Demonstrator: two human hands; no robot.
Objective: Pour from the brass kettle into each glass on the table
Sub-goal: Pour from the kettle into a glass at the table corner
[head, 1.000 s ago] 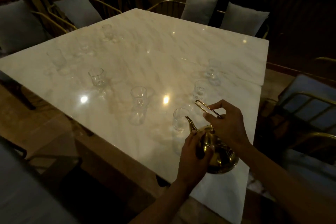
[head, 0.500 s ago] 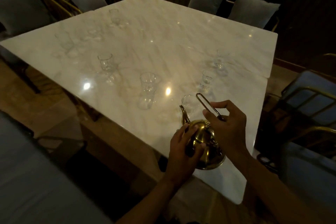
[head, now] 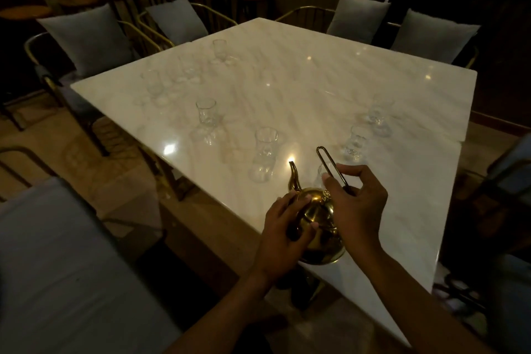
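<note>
The brass kettle [head: 319,227] is upright over the near edge of the white marble table [head: 301,89]. My right hand [head: 356,204] pinches its tall loop handle. My left hand [head: 284,227] lies against its left side and lid. Its spout points away, to the left of a glass [head: 321,177] that the handle and my right hand partly hide. Several clear glasses stand around the table: one ahead of the spout [head: 265,148], one further left [head: 206,112], two on the right [head: 355,142] [head: 379,116], and fainter ones at the far left [head: 219,49] [head: 150,85].
Cushioned chairs with gold frames ring the table: grey cushions at the far left [head: 89,37] and far right [head: 434,34]. A grey seat [head: 57,267] is close at my lower left. Wooden stools line the dark back wall.
The kettle has tipped back from the glass to upright and come slightly toward me, both hands still on it. The view has shifted, so the table sits further right in frame.
</note>
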